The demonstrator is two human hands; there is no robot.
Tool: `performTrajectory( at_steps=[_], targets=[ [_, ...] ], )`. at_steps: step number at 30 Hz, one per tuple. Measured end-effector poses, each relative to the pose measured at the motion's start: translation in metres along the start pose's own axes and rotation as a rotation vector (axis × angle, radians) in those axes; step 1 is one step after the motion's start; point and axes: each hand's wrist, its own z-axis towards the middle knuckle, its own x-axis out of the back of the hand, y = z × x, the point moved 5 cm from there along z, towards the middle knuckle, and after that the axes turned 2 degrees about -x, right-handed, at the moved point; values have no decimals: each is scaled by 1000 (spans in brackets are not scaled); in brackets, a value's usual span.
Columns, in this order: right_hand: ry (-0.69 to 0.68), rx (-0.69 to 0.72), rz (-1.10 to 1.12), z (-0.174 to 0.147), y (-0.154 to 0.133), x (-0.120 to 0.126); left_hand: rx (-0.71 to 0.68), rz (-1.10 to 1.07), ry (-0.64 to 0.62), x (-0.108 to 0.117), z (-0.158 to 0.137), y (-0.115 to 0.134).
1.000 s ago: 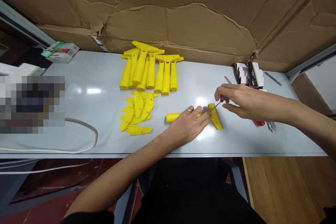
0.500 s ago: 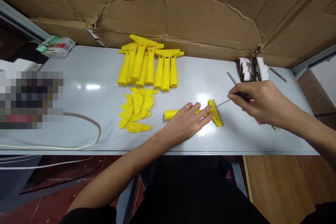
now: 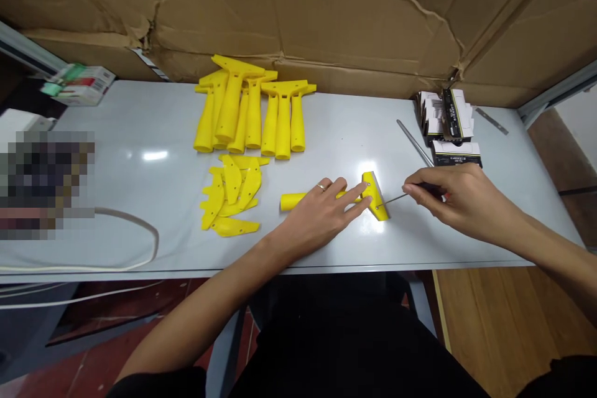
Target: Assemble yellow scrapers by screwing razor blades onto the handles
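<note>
A yellow T-shaped scraper (image 3: 374, 198) lies on the grey-white table, its handle to the left and a thin metal blade edge along the head's right side. Two small screws show on the head. My left hand (image 3: 319, 211) is laid over the handle with its fingertips on the head, holding the scraper down. My right hand (image 3: 459, 196) is closed round a dark-handled screwdriver (image 3: 393, 199). The screwdriver's thin shaft slants left, and its tip is at the screw nearer me. My right palm hides most of the handle.
Several yellow scraper handles (image 3: 282, 121) lie at the back, with flat yellow pieces (image 3: 233, 193) in front. Small black-and-white boxes (image 3: 456, 154), a long grey metal tool (image 3: 414, 142) and a metal strip (image 3: 491, 120) lie right. A white cable (image 3: 149, 230) curves at left.
My right hand has brought the screwdriver tip from beside the farther screw to the nearer one, uncovering more of the boxes and the grey tool. My left hand still holds the scraper. The view has shifted slightly.
</note>
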Motion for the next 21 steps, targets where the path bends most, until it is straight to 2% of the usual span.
performTrajectory(
  at_steps=[6, 11, 18, 21],
  targets=[
    [-24, -11, 13, 1, 5, -2, 0, 6, -4, 0, 0, 0],
    [-30, 56, -31, 1, -3, -2, 1, 9, -17, -1, 1, 0],
    [-249, 33, -316, 1, -14, 2, 5, 15, -5, -4, 0, 1],
    [-315, 144, -352, 2, -16, 1, 7, 21, 7, -3, -1, 1]
  ],
)
